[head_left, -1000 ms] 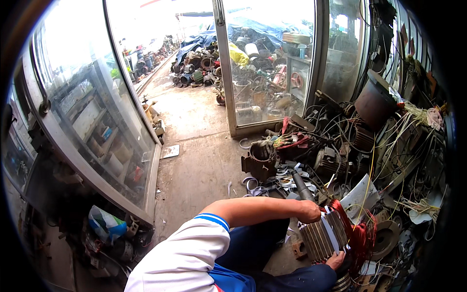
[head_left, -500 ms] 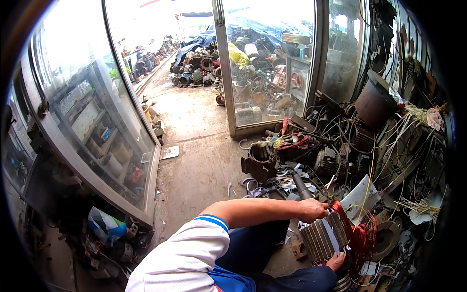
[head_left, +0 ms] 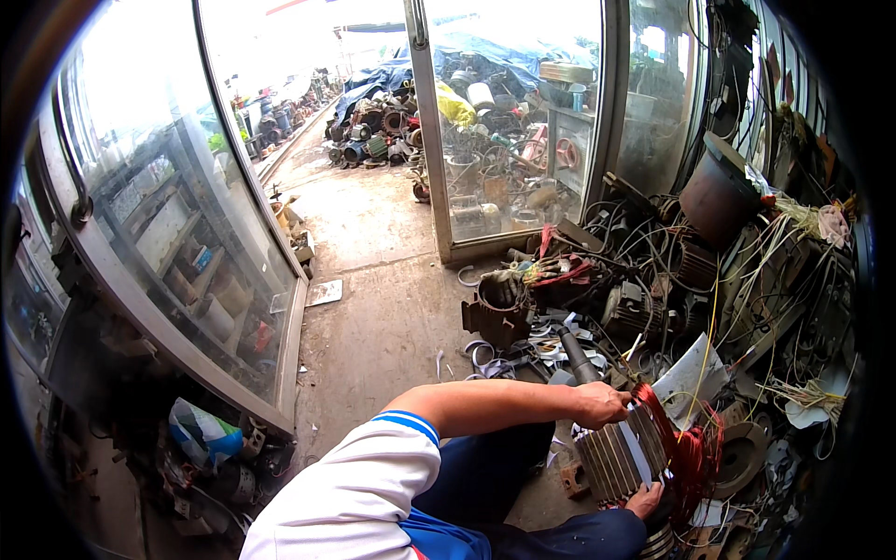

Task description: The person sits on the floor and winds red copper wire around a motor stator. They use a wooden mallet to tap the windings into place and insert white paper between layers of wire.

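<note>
A finned motor stator [head_left: 607, 464] lies tilted beside my bent leg, with loops of red copper wire [head_left: 691, 457] spilling from its right side. Along its upper side runs a narrow white strip [head_left: 637, 455]. My left hand [head_left: 603, 405] is closed at the strip's far end, beside the wire; its fingertips are partly hidden, so what it grips is unclear. At the near end, my right hand [head_left: 644, 501] pinches the strip between thumb and fingers, low over the stator's edge.
A dark round bar [head_left: 579, 355] points at the stator from behind. An empty motor housing [head_left: 497, 308], scrap motors [head_left: 633, 311], tangled cables and a white sheet [head_left: 693, 381] crowd the right. Glass doors [head_left: 177, 224] flank the doorway; a plastic bag [head_left: 203, 431] lies at left.
Almost nothing differs. Both hands keep their places on the stator, and the strip lies as before.
</note>
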A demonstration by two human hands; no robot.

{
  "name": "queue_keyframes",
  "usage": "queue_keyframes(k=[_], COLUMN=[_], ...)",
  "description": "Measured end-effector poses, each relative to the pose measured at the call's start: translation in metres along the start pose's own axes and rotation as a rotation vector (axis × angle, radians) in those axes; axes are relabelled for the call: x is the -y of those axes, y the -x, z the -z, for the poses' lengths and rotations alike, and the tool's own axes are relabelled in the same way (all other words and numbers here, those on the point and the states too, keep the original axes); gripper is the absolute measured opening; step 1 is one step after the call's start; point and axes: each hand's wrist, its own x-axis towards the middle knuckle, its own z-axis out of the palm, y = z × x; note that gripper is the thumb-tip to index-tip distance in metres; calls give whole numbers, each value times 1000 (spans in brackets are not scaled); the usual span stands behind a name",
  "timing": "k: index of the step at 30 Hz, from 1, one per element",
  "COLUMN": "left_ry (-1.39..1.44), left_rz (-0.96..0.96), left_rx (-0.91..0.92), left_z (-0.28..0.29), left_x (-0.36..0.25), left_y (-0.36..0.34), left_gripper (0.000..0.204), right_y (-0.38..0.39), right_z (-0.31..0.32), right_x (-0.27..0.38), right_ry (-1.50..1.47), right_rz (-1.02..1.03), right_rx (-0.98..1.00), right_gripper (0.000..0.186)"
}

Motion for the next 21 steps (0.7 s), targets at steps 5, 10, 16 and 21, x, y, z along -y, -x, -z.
queue_keyframes(k=[5, 10, 16, 21], left_ry=[-13, -4, -39, -114], left_rz=[86, 95, 53, 97], left_rx=[104, 69, 97, 182], left_z=[6, 8, 5, 3], left_x=[-7, -11, -7, -10], left_y=[-6, -3, -6, -8], left_gripper=[14, 16, 22, 30], right_y=[-2, -1, -3, -3], right_z=[0, -1, -2, 0], right_x=[-10, -8, -15, -12], right_ry=[-10, -9, -18, -25], right_rz=[49, 25, 61, 64], right_rx=[-17, -6, -17, -14], right_gripper=[21, 21, 21, 20])
